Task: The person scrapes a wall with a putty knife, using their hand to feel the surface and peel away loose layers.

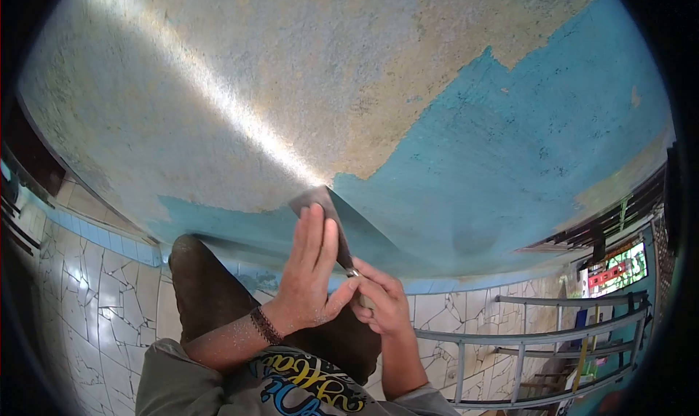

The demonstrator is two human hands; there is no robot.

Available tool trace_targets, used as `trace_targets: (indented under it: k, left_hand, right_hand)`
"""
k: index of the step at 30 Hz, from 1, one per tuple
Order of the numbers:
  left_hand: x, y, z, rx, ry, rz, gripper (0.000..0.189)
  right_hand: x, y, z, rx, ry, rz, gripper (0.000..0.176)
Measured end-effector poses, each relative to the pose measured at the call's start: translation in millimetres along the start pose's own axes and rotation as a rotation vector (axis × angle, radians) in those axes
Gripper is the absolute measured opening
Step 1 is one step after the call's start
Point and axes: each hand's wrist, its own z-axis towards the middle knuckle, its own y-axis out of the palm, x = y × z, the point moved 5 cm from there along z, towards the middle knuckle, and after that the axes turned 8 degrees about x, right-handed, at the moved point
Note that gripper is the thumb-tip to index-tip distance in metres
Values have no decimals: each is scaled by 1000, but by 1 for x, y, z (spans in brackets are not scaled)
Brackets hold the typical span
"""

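Observation:
A broad-bladed scraper (318,195) is held against a wall, its blade edge meeting peeling blue paint (495,139) and bare, mottled plaster (291,59). My right hand (384,303) is closed around the handle, most of which the fingers hide. My left hand (309,278), with a dark beaded bracelet on the wrist, lies with fingers stretched flat on the blade. Its thumb reaches toward the ferrule, close to my right hand. Pale specks dot the left forearm.
An aluminium ladder (535,338) stands on the right. Below the wall is a cracked-pattern tiled floor (95,299) with a light blue tiled skirting (138,247). My bent knee (191,259) is close to the wall. A bright opening (619,269) shows at far right.

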Motion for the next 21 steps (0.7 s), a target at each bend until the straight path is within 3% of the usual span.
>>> trace_targets:
  k: [1, 4, 10, 15, 18, 21]
  left_hand:
    - [-1, 4, -4, -81, 13, 0, 81]
    - [-1, 3, -5, 29, 4, 25, 80]
    - [-3, -1, -8, -95, 34, 70, 80]
    - [-7, -2, -1, -12, 47, 149, 80]
    - [-8, 1, -9, -138, 55, 111, 81]
    - [-10, -1, -7, -73, 69, 132, 81]
  right_hand:
    - [0, -6, -5, -4, 35, 31, 40]
    - [5, 1, 1, -25, 62, 96, 41]
    - [20, 4, -2, 32, 79, 142, 40]
    - [31, 3, 13, -19, 46, 165, 38]
    - [35, 4, 6, -1, 63, 187, 38]
    - [33, 12, 10, -1, 89, 202, 39]
